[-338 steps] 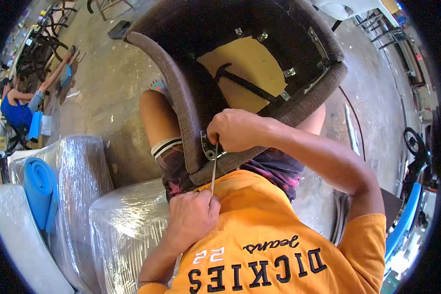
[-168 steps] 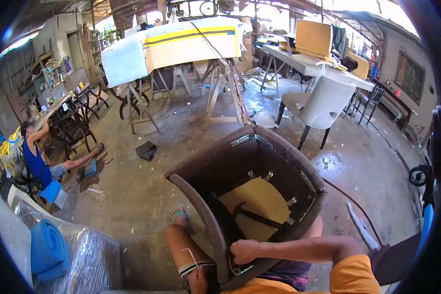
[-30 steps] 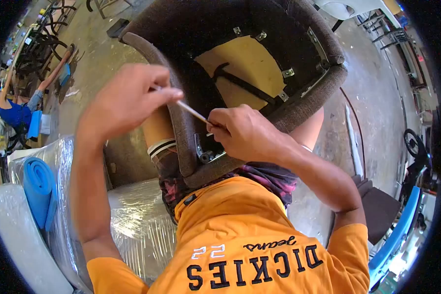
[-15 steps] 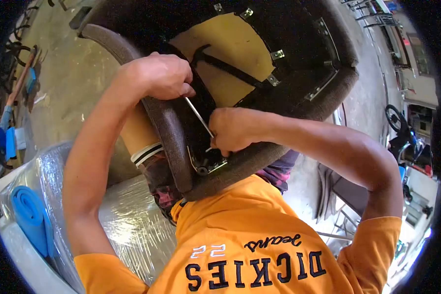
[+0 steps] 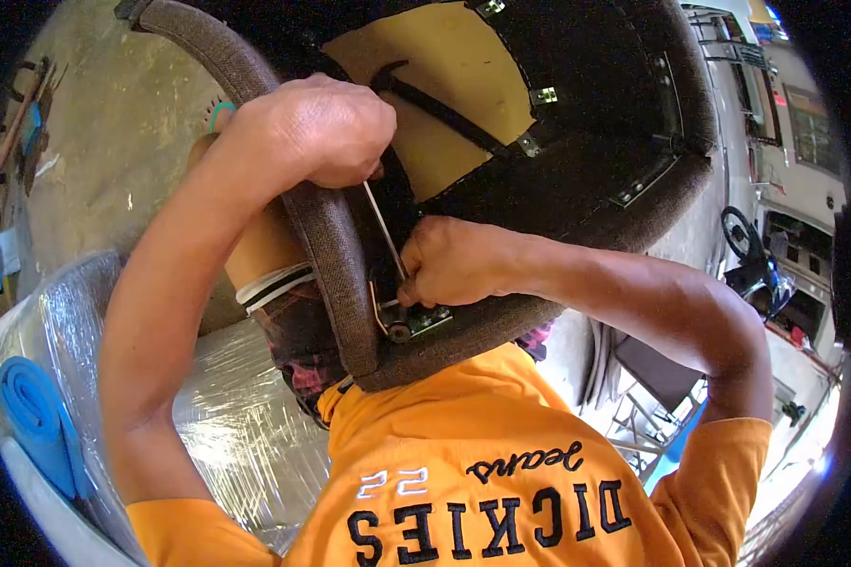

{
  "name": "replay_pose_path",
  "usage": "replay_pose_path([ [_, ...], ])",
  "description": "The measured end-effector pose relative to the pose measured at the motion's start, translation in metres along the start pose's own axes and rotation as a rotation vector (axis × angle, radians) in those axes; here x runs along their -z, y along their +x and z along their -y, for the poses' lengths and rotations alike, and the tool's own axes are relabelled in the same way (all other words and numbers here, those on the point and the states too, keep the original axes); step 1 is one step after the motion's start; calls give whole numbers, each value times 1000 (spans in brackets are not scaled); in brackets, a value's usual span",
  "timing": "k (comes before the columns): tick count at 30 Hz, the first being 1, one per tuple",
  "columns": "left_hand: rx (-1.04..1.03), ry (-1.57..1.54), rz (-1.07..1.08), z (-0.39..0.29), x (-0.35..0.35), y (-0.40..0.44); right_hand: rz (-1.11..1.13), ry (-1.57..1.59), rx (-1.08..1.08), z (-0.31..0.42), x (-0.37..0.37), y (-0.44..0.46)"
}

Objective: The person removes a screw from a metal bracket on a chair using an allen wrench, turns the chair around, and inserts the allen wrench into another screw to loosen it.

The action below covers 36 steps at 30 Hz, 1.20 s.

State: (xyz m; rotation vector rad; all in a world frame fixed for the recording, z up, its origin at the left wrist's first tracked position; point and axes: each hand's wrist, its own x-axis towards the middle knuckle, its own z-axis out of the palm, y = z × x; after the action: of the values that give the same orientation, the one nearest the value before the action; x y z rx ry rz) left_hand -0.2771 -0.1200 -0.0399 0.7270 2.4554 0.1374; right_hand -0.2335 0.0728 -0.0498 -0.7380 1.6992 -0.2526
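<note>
My left hand (image 5: 336,132) is closed in a fist around the top of a screwdriver (image 5: 384,222); its handle is hidden and only the thin metal shaft shows. At the shaft's lower end, the fingers of my right hand (image 5: 454,263) pinch close to a metal corner bracket (image 5: 432,324). Whether a screw sits under those fingertips I cannot tell. The bracket lies inside the near corner of a brown upholstered seat frame (image 5: 340,274), turned with its dark underside up against my lap. A black hammer (image 5: 449,121) lies inside the frame.
More metal brackets (image 5: 545,95) line the frame's inside. To my left are a plastic-wrapped piece (image 5: 76,312) and a rolled blue sheet (image 5: 38,416). Dark flat panels (image 5: 657,369) lie on the floor at right, with a wheeled item (image 5: 752,250) beyond.
My view has shifted, and the seat frame appears moved slightly right and up. My left hand has come up over the shaft, which stands steeper. Both hands remain closed at the same corner.
</note>
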Motion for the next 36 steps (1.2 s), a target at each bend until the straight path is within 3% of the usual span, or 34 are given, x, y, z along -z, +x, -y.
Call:
replay_pose_path([
  [1, -8, -22, -30, 0, 0, -1, -2, 0, 1, 4, 2, -1],
  [3, 16, -32, -30, -2, 1, -2, 42, 166, -212, 10, 5, -4],
  [9, 18, -73, -30, -3, 3, -4, -18, 0, -98, 2, -5, 6],
  [13, -81, -164, -106, 1, 4, -7, 15, 116, -161, 11, 0, -4],
  [17, -87, -233, -51, -2, 16, -16, -112, -23, -56, 10, -9, -3],
  [20, -46, -151, -126, -1, 8, -27, -177, -7, -78, 14, -12, -7],
  [22, -118, -129, -385, 1, -9, -34, -156, 54, -104, 16, -11, -7],
  [26, -153, -73, -357, -1, -5, -41, -157, -29, -57, 15, -9, -6],
  [34, -281, -65, -706, -16, -15, -49, -240, 23, -66, 14, -21, -13],
  [36, -301, -117, -752, -25, -15, -65, -261, -182, 31, 19, -20, -16],
])
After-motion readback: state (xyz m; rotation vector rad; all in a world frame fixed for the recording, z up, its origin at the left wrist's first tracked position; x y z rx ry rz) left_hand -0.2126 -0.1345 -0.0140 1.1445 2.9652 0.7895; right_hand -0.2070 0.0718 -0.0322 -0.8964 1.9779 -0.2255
